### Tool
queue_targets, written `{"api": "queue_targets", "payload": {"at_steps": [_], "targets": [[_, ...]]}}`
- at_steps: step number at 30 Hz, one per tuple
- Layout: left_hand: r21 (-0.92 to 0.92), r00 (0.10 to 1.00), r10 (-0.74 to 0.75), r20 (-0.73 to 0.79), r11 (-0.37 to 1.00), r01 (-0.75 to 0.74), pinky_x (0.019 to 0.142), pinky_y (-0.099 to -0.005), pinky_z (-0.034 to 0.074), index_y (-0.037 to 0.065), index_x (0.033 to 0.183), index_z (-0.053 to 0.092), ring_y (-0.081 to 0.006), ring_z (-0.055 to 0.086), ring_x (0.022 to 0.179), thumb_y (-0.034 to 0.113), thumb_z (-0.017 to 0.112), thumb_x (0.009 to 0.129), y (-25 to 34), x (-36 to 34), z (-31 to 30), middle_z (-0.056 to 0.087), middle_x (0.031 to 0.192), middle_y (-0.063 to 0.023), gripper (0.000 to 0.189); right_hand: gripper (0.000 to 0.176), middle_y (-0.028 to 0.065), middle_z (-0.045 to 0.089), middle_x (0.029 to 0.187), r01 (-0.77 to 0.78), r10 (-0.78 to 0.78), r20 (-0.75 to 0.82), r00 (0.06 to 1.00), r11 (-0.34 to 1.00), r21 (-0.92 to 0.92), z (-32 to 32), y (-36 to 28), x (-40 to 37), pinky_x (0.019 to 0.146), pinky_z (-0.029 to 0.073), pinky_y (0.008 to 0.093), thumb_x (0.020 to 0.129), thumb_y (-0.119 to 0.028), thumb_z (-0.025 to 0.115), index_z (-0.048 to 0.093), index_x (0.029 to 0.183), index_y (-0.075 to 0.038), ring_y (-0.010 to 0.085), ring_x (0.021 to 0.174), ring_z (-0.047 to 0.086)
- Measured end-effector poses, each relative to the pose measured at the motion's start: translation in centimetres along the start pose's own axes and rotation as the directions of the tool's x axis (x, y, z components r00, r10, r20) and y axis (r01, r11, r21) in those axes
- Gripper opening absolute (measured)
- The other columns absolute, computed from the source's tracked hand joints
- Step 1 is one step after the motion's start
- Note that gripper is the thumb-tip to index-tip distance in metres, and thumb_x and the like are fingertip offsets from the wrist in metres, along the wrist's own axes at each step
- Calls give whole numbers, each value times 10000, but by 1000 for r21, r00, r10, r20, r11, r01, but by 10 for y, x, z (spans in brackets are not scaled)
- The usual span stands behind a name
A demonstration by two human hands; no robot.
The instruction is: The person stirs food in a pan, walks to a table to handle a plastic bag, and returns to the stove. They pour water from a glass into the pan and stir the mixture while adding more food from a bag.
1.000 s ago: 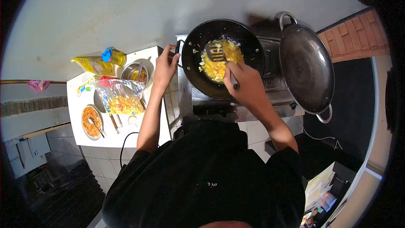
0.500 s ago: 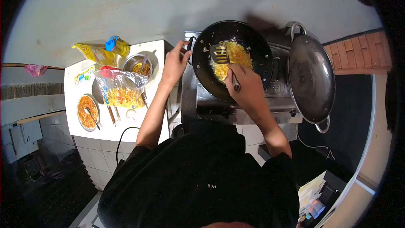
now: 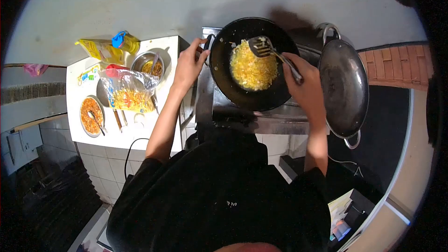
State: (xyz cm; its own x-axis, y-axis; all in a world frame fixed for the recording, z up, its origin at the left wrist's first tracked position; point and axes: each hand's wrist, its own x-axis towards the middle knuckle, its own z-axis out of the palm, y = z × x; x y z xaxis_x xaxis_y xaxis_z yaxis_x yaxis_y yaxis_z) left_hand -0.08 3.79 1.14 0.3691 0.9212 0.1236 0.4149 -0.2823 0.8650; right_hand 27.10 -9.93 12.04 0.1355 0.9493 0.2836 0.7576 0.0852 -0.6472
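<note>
A black wok (image 3: pixel 242 99) sits on the stove, with a mound of yellow chopped food (image 3: pixel 254 71) inside it. My left hand (image 3: pixel 189 65) is closed on the wok's side handle (image 3: pixel 208 43). The handle of a slotted spatula (image 3: pixel 262 46) is in my right hand (image 3: pixel 305 81), at the wok's right side. The spatula's dark head lies over the upper edge of the food.
A second, two-handled wok (image 3: pixel 344 88) stands at the right. On the white table (image 3: pixel 84 135) at the left are a bowl of reddish food (image 3: pixel 92 115), a plastic bag of yellow pieces (image 3: pixel 133 98), a metal bowl (image 3: pixel 148 64) and a blue-capped bottle (image 3: pixel 126 43).
My right hand has moved right, out from over the food, and the spatula head has shifted to the right and up. The food looks more gathered. The wok has shifted slightly up and left.
</note>
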Motion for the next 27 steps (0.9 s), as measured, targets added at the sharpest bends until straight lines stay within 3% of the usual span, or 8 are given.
{"api": "queue_targets", "payload": {"at_steps": [2, 10, 11, 14, 17, 21, 23, 27], "targets": [[35, 1000, -4, -17, 999, 4, 612, -389, 482, 50, 1222, 591, -307, 620, 616, 131, 665, 940, 1, -1, 3, 656, 775, -185, 302, 212, 219, 686, 907, 113, -114, -31, 993, 993, -36, -19, 3, 5, 647, 535, 417, 911, -96, 662, 669, 1096, 7, 388, 747, 673], [214, 989, 82, -121, 975, -54, 635, -448, 472, 57, 1196, 591, -344, 602, 644, 101, 638, 938, 8, -8, 15, 611, 735, -176, 266, 133, 214, 670, 787, -9, 31, 64, 997, 948, -318, -13, 52, -3, 646, 525, 478, 873, -107, 675, 657, 969, -18, 411, 705, 662], [225, 996, -31, -88, 973, 50, 668, -452, 489, 63, 1221, 593, -355, 627, 692, 88, 634, 928, 22, -9, 13, 641, 802, -188, 297, 97, 213, 665, 734, -67, 74, 27, 997, 978, -200, -7, 51, -3, 611, 509, 462, 845, -99, 674, 648, 891, -18, 434, 699, 648], [221, 995, 28, -96, 975, -6, 685, -438, 505, 70, 1253, 594, -360, 652, 722, 80, 636, 919, 7, -7, 17, 669, 847, -200, 336, 77, 178, 656, 670, -172, 175, -26, 984, 982, 79, 23, 70, -9, 554, 480, 403, 852, -78, 647, 647, 839, -3, 338, 601, 666], [189, 998, -14, -64, 982, 26, 703, -415, 526, 82, 1286, 596, -339, 676, 729, 85, 641, 918, 13, -7, 14, 698, 898, -212, 371, 89, 98, 619, 608, -298, 337, -20, 941, 857, 421, 56, 93, -25, 508, 432, 287, 882, -48, 605, 681, 879, -2, 66, 552, 598], [236, 998, -64, -9, 970, 65, 702, -350, 540, 136, 1402, 556, -226, 689, 725, 71, 628, 933, 5, -12, 8, 695, 989, -160, 478, 96, 126, 663, 662, -359, 389, 66, 919, 754, 550, 45, 69, -39, 559, 483, 288, 890, -34, 602, 679, 928, 10, 143, 612, 673], [243, 998, -66, 11, 968, 61, 708, -350, 540, 149, 1423, 544, -224, 688, 729, 76, 625, 937, 6, -14, 7, 696, 1001, -157, 498, 99, 171, 690, 768, -81, 109, -68, 992, 940, 331, 28, 50, -41, 611, 520, 331, 882, -21, 628, 676, 963, 11, 272, 683, 710], [201, 996, -87, -5, 976, 86, 769, -382, 543, 144, 1410, 556, -289, 695, 774, 58, 619, 929, 15, -17, 8, 718, 991, -207, 492, 141, 207, 669, 881, 165, -151, -71, 986, 949, 268, 1, 26, -43, 690, 541, 404, 879, -19, 647, 653, 1019, -1, 380, 782, 679]]}}
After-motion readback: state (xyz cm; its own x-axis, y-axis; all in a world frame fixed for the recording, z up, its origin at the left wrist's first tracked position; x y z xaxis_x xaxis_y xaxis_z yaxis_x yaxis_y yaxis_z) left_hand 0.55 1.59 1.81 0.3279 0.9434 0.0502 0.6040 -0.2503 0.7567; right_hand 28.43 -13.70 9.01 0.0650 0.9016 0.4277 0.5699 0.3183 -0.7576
